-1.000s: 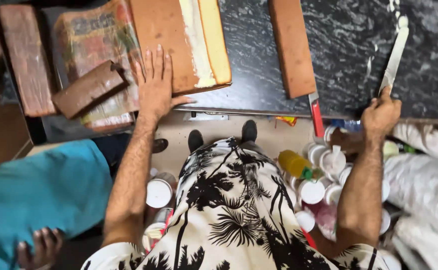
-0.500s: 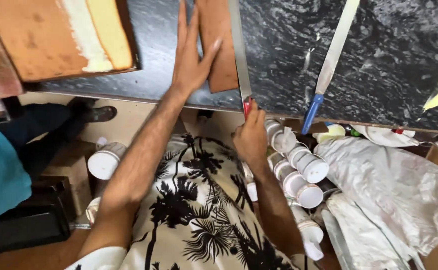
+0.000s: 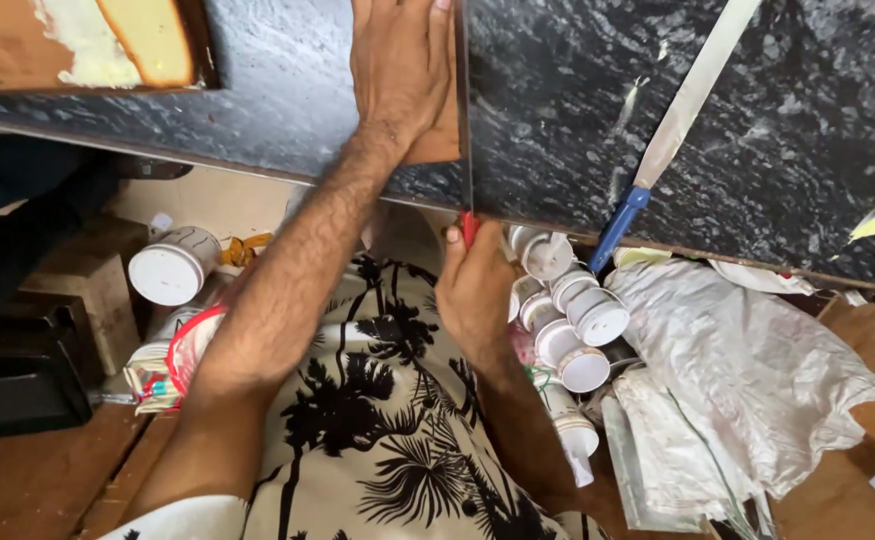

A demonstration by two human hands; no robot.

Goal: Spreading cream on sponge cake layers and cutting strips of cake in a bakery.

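My left hand [image 3: 399, 62] lies flat, fingers together, on a brown cake slab [image 3: 435, 140] on the black marble counter [image 3: 557, 110]. My right hand [image 3: 475, 290] is closed around the red handle of a long knife [image 3: 464, 120] below the counter edge. Its thin blade runs straight up along the slab's right edge. Most of the slab is hidden under my left hand.
A second long knife with a blue handle [image 3: 657, 150] lies slanted on the counter to the right. A cut cake with cream [image 3: 107, 40] sits top left. Below the edge are white tubs [image 3: 567, 310], a white can [image 3: 172, 265], crumpled white sheets [image 3: 747, 370] and a wooden block [image 3: 77, 290].
The view has closed in on the slab. Earlier my right hand was at the blue-handled knife; now it grips the red-handled knife, and my left hand has moved from the big cake to the slab.
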